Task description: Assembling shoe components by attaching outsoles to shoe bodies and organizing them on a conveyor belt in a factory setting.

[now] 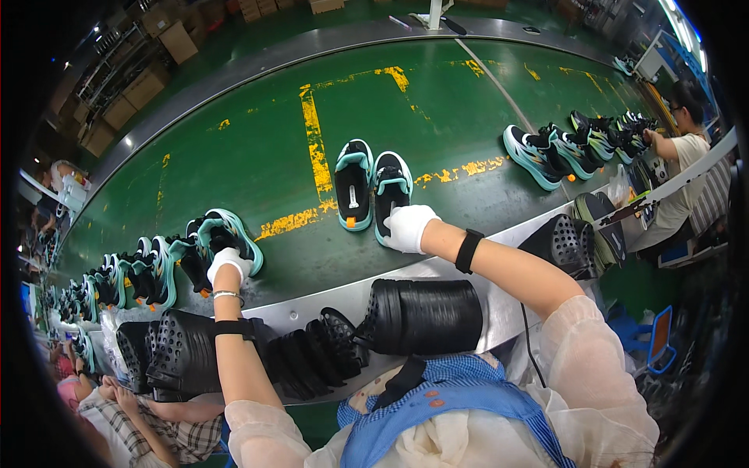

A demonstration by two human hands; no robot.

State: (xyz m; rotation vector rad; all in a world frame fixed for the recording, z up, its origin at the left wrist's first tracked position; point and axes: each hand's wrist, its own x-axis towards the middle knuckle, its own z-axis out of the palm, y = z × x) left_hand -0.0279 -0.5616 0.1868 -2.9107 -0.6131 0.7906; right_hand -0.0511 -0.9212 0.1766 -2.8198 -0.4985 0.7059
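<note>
A green conveyor belt [273, 148] runs across the view with black-and-teal sneakers on it. My right hand [408, 227], in a white glove, rests on the heel of the right shoe [391, 189] of a pair at the belt's middle; its mate [353, 183] lies just to the left. My left hand [228, 262], also gloved, grips the heel of a sneaker [225, 234] further left. Both wrists wear black bands.
More sneakers line the belt at the far left [125, 277] and far right [573, 148]. Stacks of black perforated insoles [425, 316] sit along the near metal rail. One person works at the right [686, 156], another at the lower left [133, 421]. Cardboard boxes stand beyond the belt.
</note>
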